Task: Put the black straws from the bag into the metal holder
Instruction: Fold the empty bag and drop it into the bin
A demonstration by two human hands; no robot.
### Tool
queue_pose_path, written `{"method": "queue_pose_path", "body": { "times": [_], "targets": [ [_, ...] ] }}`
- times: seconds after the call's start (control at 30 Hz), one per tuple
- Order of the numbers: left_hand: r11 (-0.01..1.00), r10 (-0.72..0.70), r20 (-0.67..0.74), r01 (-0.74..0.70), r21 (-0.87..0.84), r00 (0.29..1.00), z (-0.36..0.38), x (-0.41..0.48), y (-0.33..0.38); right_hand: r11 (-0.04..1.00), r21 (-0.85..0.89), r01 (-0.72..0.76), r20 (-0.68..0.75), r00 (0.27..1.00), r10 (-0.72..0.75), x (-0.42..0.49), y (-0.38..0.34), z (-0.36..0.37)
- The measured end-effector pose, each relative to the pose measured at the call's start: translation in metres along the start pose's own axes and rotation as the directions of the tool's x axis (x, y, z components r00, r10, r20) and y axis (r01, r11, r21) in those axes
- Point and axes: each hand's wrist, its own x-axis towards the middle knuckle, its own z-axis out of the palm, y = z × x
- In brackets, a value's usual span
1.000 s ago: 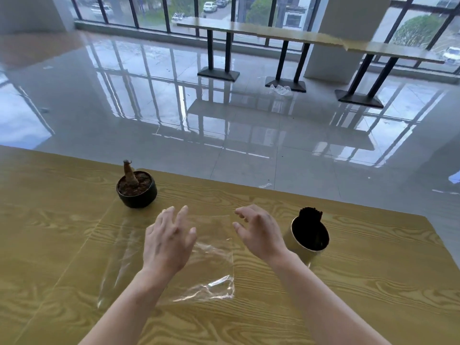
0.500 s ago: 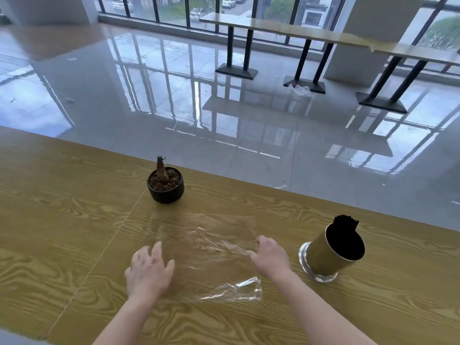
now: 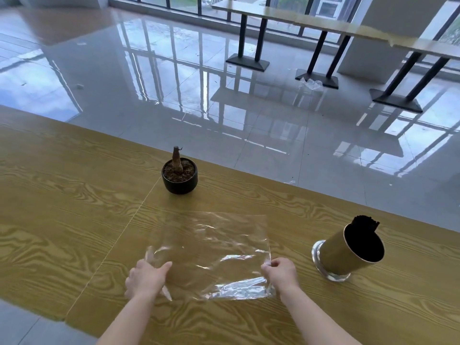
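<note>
A clear plastic bag (image 3: 214, 247) lies flat on the wooden table (image 3: 62, 220), with nothing visible inside it. My left hand (image 3: 146, 277) grips its near left corner. My right hand (image 3: 280, 270) pinches its near right edge. To the right stands the gold metal holder (image 3: 343, 257). A bundle of black straws (image 3: 366, 224) sticks out of its far rim.
A small black pot (image 3: 179, 178) with a bare plant stub stands behind the bag, near the table's far edge. Beyond the table are a glossy tiled floor, long tables on black legs (image 3: 251, 38) and a crumpled plastic scrap (image 3: 311, 83).
Both hands came down from above the bag and drew back to its near corners, where they now hold it. The camera tilted and shifted, so the bag and holder sit further right.
</note>
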Motion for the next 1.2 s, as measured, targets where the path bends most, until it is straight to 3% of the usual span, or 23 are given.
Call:
{"method": "queue_pose_path", "body": {
  "times": [0.23,0.37,0.47,0.57,0.73,0.8,0.9,1.03,1.13,1.2],
  "targets": [
    [0.958,0.03,0.028,-0.02,-0.286,0.999,-0.002,0.004,-0.003,0.992,0.122,0.043,0.029,0.998,-0.047,0.0,-0.01,-0.012],
    [0.892,0.05,0.13,0.015,-0.452,0.99,-0.002,0.002,-0.003,0.976,-0.052,0.211,-0.035,0.976,-0.213,-0.007,-0.031,-0.029],
    [0.795,0.063,0.221,0.085,-0.6,0.973,-0.001,-0.003,0.002,0.894,-0.264,0.361,-0.099,0.912,-0.397,-0.018,-0.05,-0.041],
    [0.755,0.128,0.247,0.067,-0.652,0.961,0.006,-0.017,0.015,0.791,-0.392,0.469,-0.122,0.826,-0.55,-0.035,-0.071,-0.044],
    [0.702,0.191,0.254,0.049,-0.711,0.948,0.017,-0.041,0.03,0.675,-0.318,0.666,-0.025,0.706,-0.708,-0.075,-0.096,-0.007],
    [0.649,0.18,0.297,0.114,-0.752,0.938,0.018,-0.048,0.032,0.643,-0.263,0.719,0.073,0.68,-0.73,-0.085,-0.097,0.014],
    [0.571,0.167,0.37,0.216,-0.792,0.914,0.015,-0.054,0.033,0.61,-0.315,0.727,0.288,0.686,-0.668,-0.088,-0.091,0.041],
    [0.647,0.186,0.361,0.162,-0.745,0.914,0.011,-0.056,0.033,0.6,-0.284,0.748,0.491,0.651,-0.58,-0.089,-0.083,0.062],
    [0.678,0.164,0.31,0.121,-0.725,0.936,0.014,-0.055,0.032,0.644,-0.191,0.741,0.505,0.637,-0.583,-0.087,-0.077,0.066],
    [0.672,0.144,0.284,0.116,-0.731,0.948,0.014,-0.053,0.033,0.725,-0.099,0.682,0.407,0.693,-0.596,-0.083,-0.073,0.062]
  ]
}}
